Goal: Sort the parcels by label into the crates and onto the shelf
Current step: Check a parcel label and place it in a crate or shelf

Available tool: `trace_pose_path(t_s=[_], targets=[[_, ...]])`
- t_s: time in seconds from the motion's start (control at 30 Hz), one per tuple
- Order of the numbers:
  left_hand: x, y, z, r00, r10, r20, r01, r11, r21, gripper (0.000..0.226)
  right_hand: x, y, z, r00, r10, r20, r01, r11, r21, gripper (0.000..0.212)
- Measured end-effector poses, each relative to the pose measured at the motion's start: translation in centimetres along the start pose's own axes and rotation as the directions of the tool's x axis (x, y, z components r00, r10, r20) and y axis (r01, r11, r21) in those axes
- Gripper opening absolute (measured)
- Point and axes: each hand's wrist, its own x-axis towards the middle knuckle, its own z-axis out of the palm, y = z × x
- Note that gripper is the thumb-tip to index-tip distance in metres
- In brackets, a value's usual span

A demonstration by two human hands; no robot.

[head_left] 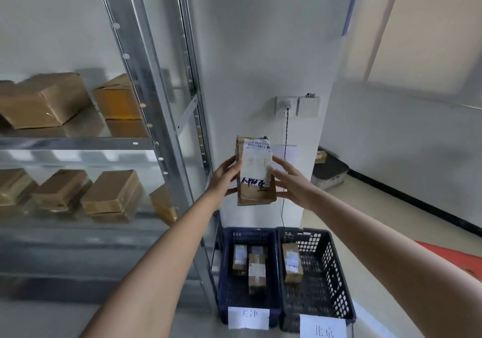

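Both hands, left hand (223, 178) and right hand (292, 183), grip a labelled cardboard parcel (255, 170) upright in mid-air above the blue crate (224, 280) (black crate (336, 285) touching beside it), right of the metal shelf (78, 143).

- One parcel (255, 170) held up, one left hand (224, 178) and one right hand (292, 183) on its sides.
- Two crates on the floor: one blue crate (224, 285) and one black crate (328, 272), side by side and touching.
- Three parcels in the blue crate (257, 272); one parcel in the black crate (292, 262).
- Two paper labels: one on the blue crate's front edge (248, 318), one on the black crate's front edge (323, 327).
- One metal shelf unit (146, 82); two loaded shelves in view.
- Two boxes on the upper shelf (44, 100), more perhaps cut off at the left edge.
- Four boxes on the lower shelf (112, 194), count blurred.
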Motion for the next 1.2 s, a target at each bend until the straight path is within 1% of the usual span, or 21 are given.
trace_pose_path(t_s=[0.07,0.17,0.3,0.33,0.47,0.53,0.57,0.63,0.67,0.73,0.9,0.97,1.07,1.2], targets=[[-1.3,-1.8,0.2,1.000,-0.008,-0.027,0.008,1.000,0.002,0.050,-0.5,1.9,-0.2,1.000,-0.004,0.022,0.004,1.000,-0.010,0.042],[-2.4,-4.5,0.4,0.998,-0.012,-0.060,0.013,1.000,0.012,0.039,-0.7,5.1,-0.5,0.999,0.005,0.032,-0.004,0.999,-0.032,0.051],[-1.8,-9.1,0.4,0.997,0.026,-0.066,-0.024,0.999,0.027,0.018,0.4,9.7,-1.1,0.999,0.009,0.040,-0.008,1.000,-0.029,0.054],[-1.5,-10.6,0.4,0.997,0.033,-0.070,-0.031,0.999,0.031,0.017,0.9,11.0,-1.2,0.999,0.014,0.044,-0.012,0.999,-0.033,0.053],[1.2,-17.9,-0.9,0.995,0.019,-0.094,-0.017,1.000,0.023,0.017,3.9,17.7,-1.6,0.999,0.042,0.030,-0.041,0.999,-0.034,0.048],[3.2,-22.5,-1.9,0.995,0.015,-0.098,-0.013,1.000,0.023,0.022,5.9,21.8,-1.8,0.998,0.055,0.021,-0.054,0.998,-0.043,0.047],[4.3,-24.9,-2.3,0.995,0.020,-0.101,-0.017,0.999,0.031,0.030,7.0,24.0,-2.0,0.998,0.065,0.016,-0.064,0.997,-0.047,0.046],[6.3,-30.3,-3.0,0.992,0.020,-0.122,-0.015,0.999,0.042,0.053,9.0,29.1,-2.4,0.996,0.085,-0.004,-0.085,0.996,-0.036,0.045],[7.2,-32.8,-3.2,0.991,0.026,-0.128,-0.020,0.999,0.049,0.059,10.1,31.6,-2.7,0.996,0.089,-0.016,-0.090,0.996,-0.030,0.043],[9.1,-38.3,-3.5,0.991,0.027,-0.128,-0.019,0.998,0.068,0.053,12.0,36.7,-3.4,0.994,0.106,-0.033,-0.107,0.994,-0.033,0.041],[12.9,-51.1,-4.1,0.991,0.001,-0.131,0.003,0.999,0.034,0.035,16.9,49.8,-5.6,0.990,0.118,-0.075,-0.120,0.992,-0.025,0.045],[14.1,-55.8,-4.3,0.989,-0.007,-0.150,0.014,0.999,0.045,0.036,18.2,54.2,-6.1,0.986,0.137,-0.093,-0.140,0.990,-0.028,0.042],[14.6,-61.7,-4.7,0.980,-0.056,-0.189,0.065,0.997,0.038,0.037,19.6,60.5,-6.4,0.976,0.186,-0.115,-0.187,0.982,0.001,0.037],[14.7,-66.5,-6.3,0.967,-0.130,-0.218,0.147,0.987,0.062,0.041,21.3,66.3,-5.6,0.958,0.275,-0.084,-0.276,0.961,-0.002,0.039]])
